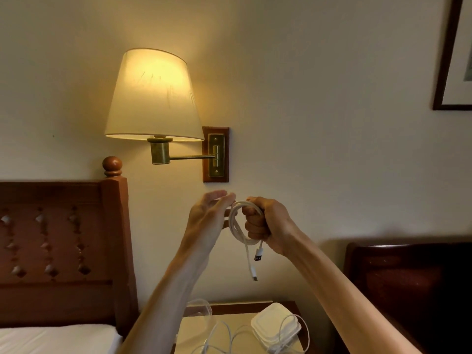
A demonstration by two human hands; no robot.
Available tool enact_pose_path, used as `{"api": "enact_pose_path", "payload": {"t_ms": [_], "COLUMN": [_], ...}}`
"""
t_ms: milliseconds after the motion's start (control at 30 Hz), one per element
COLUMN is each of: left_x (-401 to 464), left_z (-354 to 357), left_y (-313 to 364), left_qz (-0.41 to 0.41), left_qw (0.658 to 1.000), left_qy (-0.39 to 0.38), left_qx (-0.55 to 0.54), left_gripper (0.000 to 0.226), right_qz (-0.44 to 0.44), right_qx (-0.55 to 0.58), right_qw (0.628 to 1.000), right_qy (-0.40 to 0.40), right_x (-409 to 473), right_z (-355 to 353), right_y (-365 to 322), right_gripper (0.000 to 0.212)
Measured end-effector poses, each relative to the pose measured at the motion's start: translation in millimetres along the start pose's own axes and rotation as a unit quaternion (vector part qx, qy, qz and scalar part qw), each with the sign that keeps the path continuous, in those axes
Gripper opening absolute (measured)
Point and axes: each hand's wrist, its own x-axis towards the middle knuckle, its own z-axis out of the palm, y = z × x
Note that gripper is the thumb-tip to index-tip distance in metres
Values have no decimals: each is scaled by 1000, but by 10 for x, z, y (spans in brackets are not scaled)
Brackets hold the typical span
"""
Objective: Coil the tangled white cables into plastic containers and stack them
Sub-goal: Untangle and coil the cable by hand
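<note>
Cable [241,226], white and already wound into several loops, is held up in the air in front of the wall, well above the bedside table [286,306], and I think it is raised so high because the loose ends can then hang free and not catch on anything below. My right hand [265,221] is clenched around the bundle of loops, the fingers curled through the middle, so the coil keeps its round form while I work. Two ends hang down from it: a short one with the USB plug [258,256] and a longer one with a small connector [254,275] at the tip. My left hand [209,215] is just beside the coil on the other side, fingers mostly straight and relaxed; the fingertips seem to touch or guide a strand at the top, but I cannot tell if they really pinch it, because this part is blurred. Below, on the table, a closed plastic container [274,325] lies with more loose white cables [224,335] around and over it, and a clear empty container [199,306] stands near the left arm, probably waiting for this coil. In my judgement the coiling of this one cable is almost finished; the hanging ends must be tucked in first, otherwise the coil may spring open when it goes into the box.
</note>
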Motion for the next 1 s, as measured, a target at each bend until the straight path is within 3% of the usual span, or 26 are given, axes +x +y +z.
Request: {"api": "enact_pose_path", "payload": {"t_ms": [267, 500, 600, 767, 900, 1000], "left_x": [10, 26, -30, -75, -62, -45], "left_z": [-16, -78, -54, -21, 22, 99], "left_y": [-164, -228, -268, -317, -351, -386], "left_qz": [38, 25, 6, -55, -4, 40], "left_qw": [996, 991, 994, 981, 994, 998], "left_qy": [-60, -85, -92, -96, -95, -50], "left_qx": [61, 103, 53, -159, -48, 27], "left_gripper": [40, 64, 55, 36, 42, 45], "right_qz": [0, 1, -6, -4, 0, -39], "right_qx": [9, 2, -3, -6, 2, -87], "right_qw": [1000, 1000, 1000, 1000, 999, 994], "right_qy": [11, 22, 24, 28, 35, 52], "right_x": [-40, -64, -64, -62, -82, -71], "right_z": [-7, 48, 73, 116, 93, 58], "right_y": [-1, 79, 54, 59, 150, 213], "right_gripper": [49, 47, 46, 47, 47, 44]}}
